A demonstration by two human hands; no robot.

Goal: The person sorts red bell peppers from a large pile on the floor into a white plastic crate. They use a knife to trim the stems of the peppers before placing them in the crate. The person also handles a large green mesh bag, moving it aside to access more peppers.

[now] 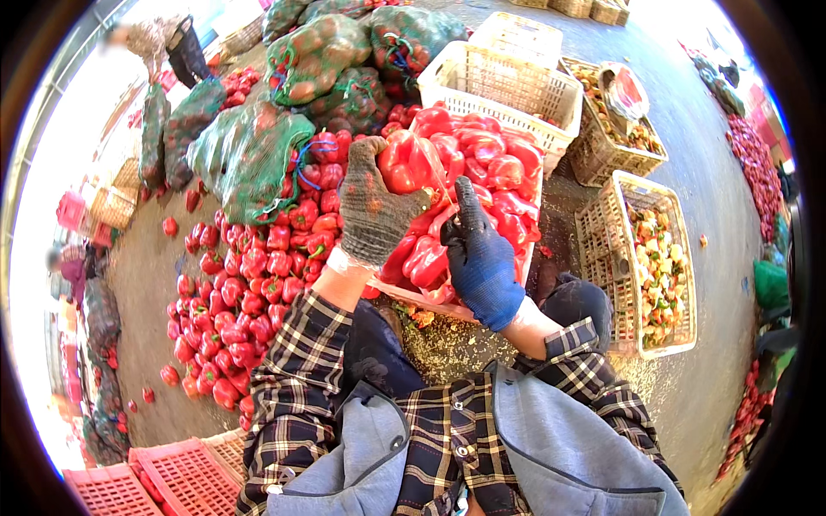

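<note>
My left hand (381,203), in a dirty grey knit glove, grips a red bell pepper (408,164) above a crate heaped with glossy red peppers (510,171). Close beside it is my right hand (481,255), in a blue glove with black, worn fingers. Its thumb and forefinger are near the pepper's lower right side; whether they hold a small tool cannot be told. The crate's rim (445,306) shows between my knees. A pile of whole red peppers (251,284) lies on the floor left of the crate.
Green mesh sacks (251,155) of peppers lie beyond the pile. An off-white plastic crate (503,84) stands behind the heaped one. At right, a crate of pepper cores (658,277) and another crate with cores (613,119) stand on the floor. Red crates (187,477) are at lower left; people work farther off.
</note>
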